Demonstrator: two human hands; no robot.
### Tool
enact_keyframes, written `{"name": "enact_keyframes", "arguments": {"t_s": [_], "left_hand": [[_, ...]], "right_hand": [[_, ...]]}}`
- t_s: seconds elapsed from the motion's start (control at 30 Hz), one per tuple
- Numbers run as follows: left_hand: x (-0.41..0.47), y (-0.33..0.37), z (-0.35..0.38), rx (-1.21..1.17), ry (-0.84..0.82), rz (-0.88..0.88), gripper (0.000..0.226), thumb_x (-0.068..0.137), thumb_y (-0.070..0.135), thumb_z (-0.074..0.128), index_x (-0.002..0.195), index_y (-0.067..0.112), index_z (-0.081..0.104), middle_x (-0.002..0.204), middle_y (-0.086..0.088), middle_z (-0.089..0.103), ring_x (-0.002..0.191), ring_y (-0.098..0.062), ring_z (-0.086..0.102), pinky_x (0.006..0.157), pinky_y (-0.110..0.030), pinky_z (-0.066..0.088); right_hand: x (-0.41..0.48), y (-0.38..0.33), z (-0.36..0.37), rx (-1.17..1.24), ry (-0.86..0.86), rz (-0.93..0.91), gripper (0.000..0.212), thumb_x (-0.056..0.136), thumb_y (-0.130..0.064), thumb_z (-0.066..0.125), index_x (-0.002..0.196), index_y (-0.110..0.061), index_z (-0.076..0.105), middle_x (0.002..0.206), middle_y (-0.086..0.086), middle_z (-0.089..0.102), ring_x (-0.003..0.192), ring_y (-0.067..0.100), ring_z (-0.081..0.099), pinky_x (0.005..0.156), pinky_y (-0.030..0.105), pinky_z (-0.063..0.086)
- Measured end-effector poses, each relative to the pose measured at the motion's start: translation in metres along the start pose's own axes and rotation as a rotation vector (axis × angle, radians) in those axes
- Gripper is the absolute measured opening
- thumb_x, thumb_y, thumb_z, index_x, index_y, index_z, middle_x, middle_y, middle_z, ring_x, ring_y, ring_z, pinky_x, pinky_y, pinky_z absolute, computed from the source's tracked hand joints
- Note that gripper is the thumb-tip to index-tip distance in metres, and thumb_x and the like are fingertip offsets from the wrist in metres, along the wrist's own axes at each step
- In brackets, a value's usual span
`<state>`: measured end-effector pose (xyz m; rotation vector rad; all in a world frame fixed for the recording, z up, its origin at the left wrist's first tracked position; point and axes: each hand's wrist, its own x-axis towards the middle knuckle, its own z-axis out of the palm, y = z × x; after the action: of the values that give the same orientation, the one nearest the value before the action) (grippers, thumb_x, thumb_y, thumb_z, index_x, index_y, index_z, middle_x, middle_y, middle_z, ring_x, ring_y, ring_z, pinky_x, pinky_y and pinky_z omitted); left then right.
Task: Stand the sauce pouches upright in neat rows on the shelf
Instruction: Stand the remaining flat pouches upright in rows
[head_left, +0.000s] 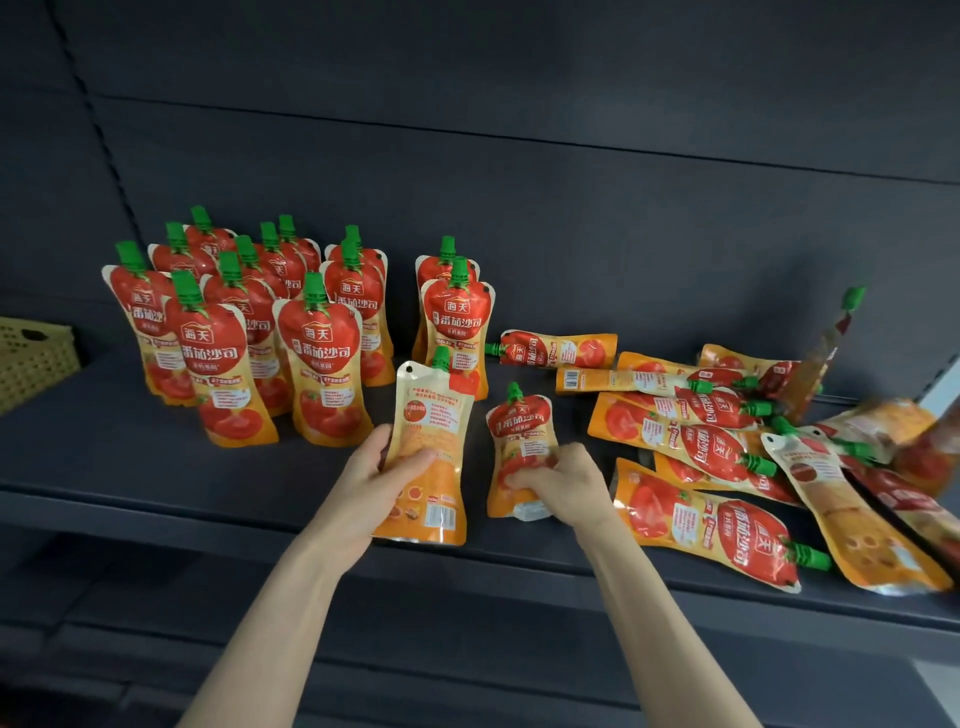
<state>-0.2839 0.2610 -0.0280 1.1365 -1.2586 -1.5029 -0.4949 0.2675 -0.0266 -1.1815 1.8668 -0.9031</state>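
Red and orange sauce pouches with green caps fill a dark shelf (156, 467). Several stand upright in rows at the left (234, 332), and two more stand behind the middle (454, 317). My left hand (371, 478) grips one pouch (431, 441) upright near the shelf's front, its back label facing me. My right hand (563, 483) squeezes the lower part of a second pouch (519, 436), upright with its front facing me. A heap of pouches lies flat at the right (717, 447).
A woven beige basket (31, 358) sits at the shelf's far left. One pouch (826, 353) leans against the shelf's right upright. The dark back panel rises behind the rows. A lower shelf edge (467, 670) runs below my forearms.
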Motion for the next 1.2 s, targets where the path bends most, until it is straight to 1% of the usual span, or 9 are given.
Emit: {"name": "enact_keyframes", "arguments": {"t_s": [0.23, 0.43, 0.6, 0.77, 0.83, 0.9, 1.0, 1.1, 1.2], "left_hand": [[-0.005, 0.003, 0.005, -0.207, -0.075, 0.006, 0.048, 0.081, 0.039, 0.062, 0.125, 0.041, 0.043, 0.114, -0.003, 0.068, 0.1, -0.029, 0.067, 0.085, -0.046, 0.052], [0.0, 0.01, -0.002, -0.163, -0.085, -0.029, 0.058, 0.083, 0.069, 0.034, 0.125, 0.033, 0.05, 0.11, -0.003, 0.07, 0.102, -0.019, 0.067, 0.086, -0.039, 0.051], [0.004, 0.016, -0.009, -0.107, -0.097, 0.01, 0.053, 0.081, 0.063, 0.047, 0.131, 0.044, 0.042, 0.113, 0.001, 0.068, 0.105, -0.015, 0.065, 0.086, -0.04, 0.051], [0.011, 0.02, -0.026, -0.051, -0.095, -0.007, 0.083, 0.063, 0.081, 0.043, 0.138, 0.049, 0.028, 0.135, 0.004, 0.052, 0.121, -0.015, 0.053, 0.098, -0.047, 0.045], [0.014, 0.022, -0.03, -0.036, -0.126, 0.0, 0.071, 0.068, 0.078, 0.036, 0.133, 0.05, 0.035, 0.125, 0.005, 0.06, 0.109, -0.008, 0.061, 0.085, -0.036, 0.053], [0.014, 0.026, -0.03, -0.02, -0.13, 0.022, 0.042, 0.07, 0.076, 0.035, 0.11, 0.066, 0.043, 0.119, 0.014, 0.059, 0.1, 0.0, 0.061, 0.071, -0.024, 0.052], [0.014, 0.028, -0.031, -0.018, -0.156, 0.078, 0.026, 0.071, 0.074, 0.043, 0.097, 0.078, 0.04, 0.116, 0.033, 0.046, 0.104, 0.007, 0.047, 0.082, -0.027, 0.046], [0.017, 0.027, -0.032, 0.067, -0.15, 0.174, 0.05, 0.074, 0.071, 0.05, 0.121, 0.065, 0.035, 0.115, 0.034, 0.046, 0.107, 0.008, 0.046, 0.084, -0.018, 0.04], [0.026, 0.024, -0.03, 0.187, -0.092, 0.288, 0.068, 0.078, 0.057, 0.055, 0.139, 0.035, 0.033, 0.129, 0.011, 0.049, 0.12, -0.006, 0.047, 0.095, -0.025, 0.043]], "right_hand": [[-0.022, 0.018, -0.005, 0.445, 0.025, -0.2, 0.043, 0.073, -0.017, 0.078, 0.103, -0.019, 0.047, 0.1, -0.001, 0.066, 0.084, 0.01, 0.068, 0.062, 0.019, 0.053], [-0.027, 0.01, 0.01, 0.55, -0.009, -0.368, 0.04, 0.075, -0.013, 0.077, 0.104, -0.015, 0.05, 0.098, 0.001, 0.068, 0.085, 0.01, 0.07, 0.064, 0.019, 0.054], [-0.027, -0.001, 0.022, 0.527, 0.038, -0.428, 0.039, 0.072, -0.011, 0.079, 0.1, -0.015, 0.051, 0.095, 0.001, 0.07, 0.085, 0.013, 0.07, 0.065, 0.023, 0.056], [-0.028, -0.008, 0.039, 0.527, 0.079, -0.433, 0.043, 0.072, -0.013, 0.079, 0.103, -0.029, 0.054, 0.095, -0.011, 0.07, 0.089, 0.007, 0.069, 0.065, 0.019, 0.055], [-0.029, -0.008, 0.046, 0.546, 0.092, -0.425, 0.038, 0.074, -0.013, 0.077, 0.103, -0.029, 0.058, 0.096, -0.01, 0.071, 0.089, 0.01, 0.069, 0.067, 0.021, 0.056], [-0.03, -0.007, 0.051, 0.576, 0.107, -0.419, 0.031, 0.077, -0.015, 0.075, 0.101, -0.027, 0.061, 0.096, -0.007, 0.072, 0.089, 0.013, 0.069, 0.068, 0.024, 0.056], [-0.032, -0.007, 0.052, 0.605, 0.111, -0.422, 0.026, 0.078, -0.015, 0.073, 0.101, -0.022, 0.063, 0.096, -0.002, 0.073, 0.088, 0.016, 0.07, 0.066, 0.024, 0.056], [-0.032, -0.011, 0.052, 0.585, 0.133, -0.437, 0.028, 0.078, -0.014, 0.074, 0.103, -0.019, 0.062, 0.097, -0.001, 0.073, 0.088, 0.016, 0.071, 0.067, 0.024, 0.056], [-0.026, -0.012, 0.047, 0.547, 0.156, -0.435, 0.029, 0.078, -0.011, 0.074, 0.103, -0.017, 0.061, 0.098, 0.001, 0.073, 0.09, 0.017, 0.07, 0.072, 0.031, 0.058]]}}
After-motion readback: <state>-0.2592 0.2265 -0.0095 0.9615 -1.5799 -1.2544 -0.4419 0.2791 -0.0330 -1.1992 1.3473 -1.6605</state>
